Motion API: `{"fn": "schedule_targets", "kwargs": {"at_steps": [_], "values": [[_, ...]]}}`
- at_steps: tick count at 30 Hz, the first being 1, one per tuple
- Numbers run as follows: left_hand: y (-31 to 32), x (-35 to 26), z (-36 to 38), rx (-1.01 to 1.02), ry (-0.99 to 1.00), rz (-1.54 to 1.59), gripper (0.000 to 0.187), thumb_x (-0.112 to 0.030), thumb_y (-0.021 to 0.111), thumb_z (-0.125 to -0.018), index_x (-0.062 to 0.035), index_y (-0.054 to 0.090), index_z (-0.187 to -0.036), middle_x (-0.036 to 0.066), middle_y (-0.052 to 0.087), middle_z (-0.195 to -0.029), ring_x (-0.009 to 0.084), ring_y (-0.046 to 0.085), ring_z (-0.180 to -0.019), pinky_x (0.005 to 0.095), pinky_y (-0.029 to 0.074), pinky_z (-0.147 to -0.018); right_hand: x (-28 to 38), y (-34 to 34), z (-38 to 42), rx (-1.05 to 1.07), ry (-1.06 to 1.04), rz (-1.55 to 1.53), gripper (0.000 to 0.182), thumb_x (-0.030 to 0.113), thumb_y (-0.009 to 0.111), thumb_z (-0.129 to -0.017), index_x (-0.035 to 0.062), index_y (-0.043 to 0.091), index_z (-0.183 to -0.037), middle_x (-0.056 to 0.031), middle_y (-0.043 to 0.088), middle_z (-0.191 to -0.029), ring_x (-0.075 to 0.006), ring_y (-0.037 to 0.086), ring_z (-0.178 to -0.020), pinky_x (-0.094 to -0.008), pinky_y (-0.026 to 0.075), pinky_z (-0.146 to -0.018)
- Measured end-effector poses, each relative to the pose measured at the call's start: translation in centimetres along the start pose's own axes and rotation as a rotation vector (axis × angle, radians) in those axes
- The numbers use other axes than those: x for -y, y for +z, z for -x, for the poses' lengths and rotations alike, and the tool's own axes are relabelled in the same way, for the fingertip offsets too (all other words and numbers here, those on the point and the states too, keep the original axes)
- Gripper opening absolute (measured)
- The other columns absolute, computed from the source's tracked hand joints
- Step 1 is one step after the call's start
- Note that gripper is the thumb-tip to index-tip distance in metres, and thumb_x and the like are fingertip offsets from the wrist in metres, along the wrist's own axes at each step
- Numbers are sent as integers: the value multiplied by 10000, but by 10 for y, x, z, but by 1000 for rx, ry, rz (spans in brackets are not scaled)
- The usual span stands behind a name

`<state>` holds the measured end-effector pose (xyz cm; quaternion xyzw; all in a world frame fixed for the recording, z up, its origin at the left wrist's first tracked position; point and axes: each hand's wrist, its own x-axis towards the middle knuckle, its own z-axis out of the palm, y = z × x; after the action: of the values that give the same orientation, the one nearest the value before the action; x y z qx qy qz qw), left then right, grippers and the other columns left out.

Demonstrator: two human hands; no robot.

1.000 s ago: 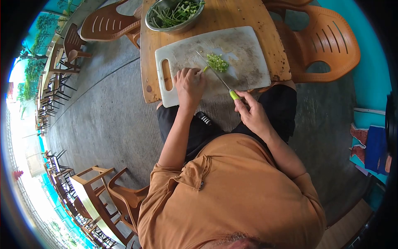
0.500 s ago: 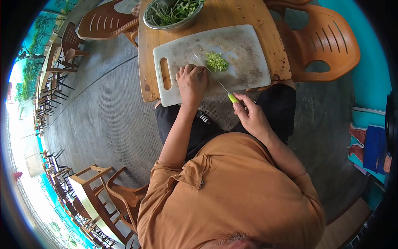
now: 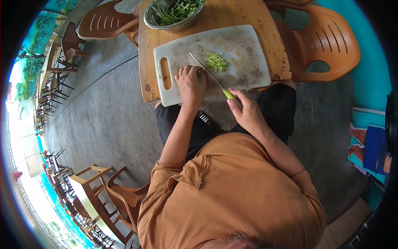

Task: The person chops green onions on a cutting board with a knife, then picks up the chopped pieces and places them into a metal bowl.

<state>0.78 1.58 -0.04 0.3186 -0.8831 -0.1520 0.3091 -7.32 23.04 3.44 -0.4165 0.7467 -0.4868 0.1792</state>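
My right hand (image 3: pixel 247 111) is wrapped round the green and grey handle of a knife (image 3: pixel 212 77). The thin blade points up and left across the white cutting board (image 3: pixel 244 45), passing close beside the fingertips of my left hand (image 3: pixel 191 85). My left fingers are curled down on the board near its handle slot; what they hold, if anything, is hidden beneath them. Just right of the blade lies a small pile of chopped pale green vegetable (image 3: pixel 217 62). The board is scuffed and stained.
A metal bowl (image 3: pixel 145 20) of leafy greens (image 3: pixel 176 11) stands behind the board on the wooden table (image 3: pixel 271 50). Brown plastic chairs (image 3: pixel 331 41) flank the table at right and left. My knees are under its near edge.
The knife has slid forward and to the left, with its tip now farther up the board. My right hand moved with it; my left hand has barely shifted.
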Motion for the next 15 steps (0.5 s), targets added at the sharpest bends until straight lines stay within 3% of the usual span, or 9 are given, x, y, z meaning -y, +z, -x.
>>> {"fn": "schedule_targets", "kwargs": {"at_steps": [6, 8, 12, 14, 15], "values": [[5, 4, -1, -21, 4, 45, 106, -188, 781, -919, -92, 782, -965, 77, 689, -980, 306, 634, -1027, 453, 446, -952, -3, -14, 17, 7, 27, -65, 344, 194, 676, -1063, 5, 638, -1348, -253, 744, -1234, -439, 715, -1167, -448, 591, -964], [2, 1, -3, -21, 53, 49, 107, -176, 780, -924, -84, 775, -978, 62, 711, -996, 291, 655, -1020, 442, 454, -953, 0, -18, 16, 59, 177, -120, 349, 194, 668, -1074, 5, 636, -1366, -253, 750, -1223, -421, 729, -1169, -433, 589, -963], [3, -3, -6, -9, 72, 57, 114, -176, 781, -926, -83, 781, -991, 64, 716, -999, 289, 659, -1034, 444, 459, -958, 1, -24, 10, 70, 189, -132, 354, 197, 664, -1081, 5, 635, -1377, -248, 756, -1214, -404, 739, -1165, -419, 586, -964], [5, -3, -6, 14, 50, 47, 112, -167, 781, -918, -85, 788, -994, 63, 721, -1004, 288, 662, -1046, 442, 462, -972, 19, -33, 6, 175, 396, -209, 351, 196, 662, -1082, 1, 636, -1372, -246, 758, -1213, -399, 744, -1158, -413, 585, -962], [5, -3, -5, 15, 50, 48, 112, -167, 781, -918, -85, 788, -994, 63, 721, -1004, 288, 662, -1046, 442, 462, -972, 19, -34, 6, 175, 397, -208, 351, 196, 662, -1082, 1, 636, -1372, -246, 758, -1213, -399, 744, -1158, -413, 585, -962]]}}
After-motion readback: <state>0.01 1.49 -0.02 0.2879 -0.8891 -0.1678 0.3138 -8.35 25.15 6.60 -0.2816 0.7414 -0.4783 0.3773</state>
